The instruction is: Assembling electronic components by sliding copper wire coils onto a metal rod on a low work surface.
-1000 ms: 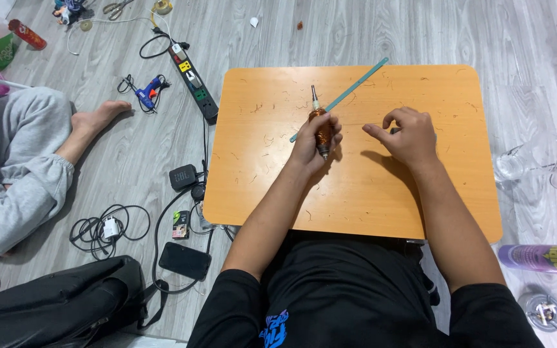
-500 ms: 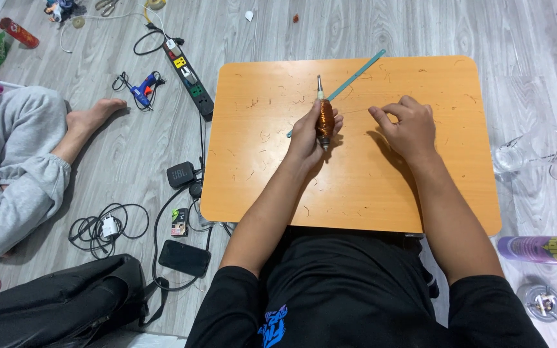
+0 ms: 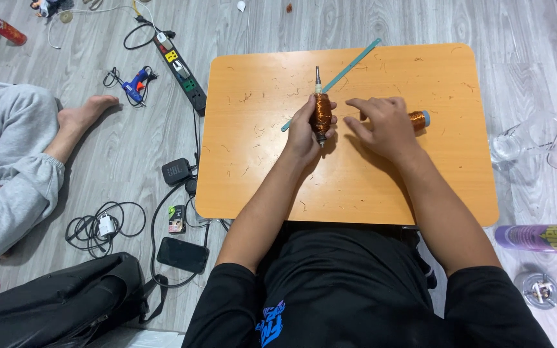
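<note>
Near the table's (image 3: 278,187) middle, the left hand (image 3: 304,132) grips a copper-wound rod (image 3: 321,111) pointing toward the far edge, while the right hand (image 3: 385,125), fingers loosely spread and empty, hovers just beside a copper spool (image 3: 418,119).

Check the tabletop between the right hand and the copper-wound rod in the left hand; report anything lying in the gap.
Nothing visible lies there. The right hand hovers beside the copper-wound rod gripped by the left hand, with bare orange table between. The small copper wire spool sits behind the right hand.
</note>
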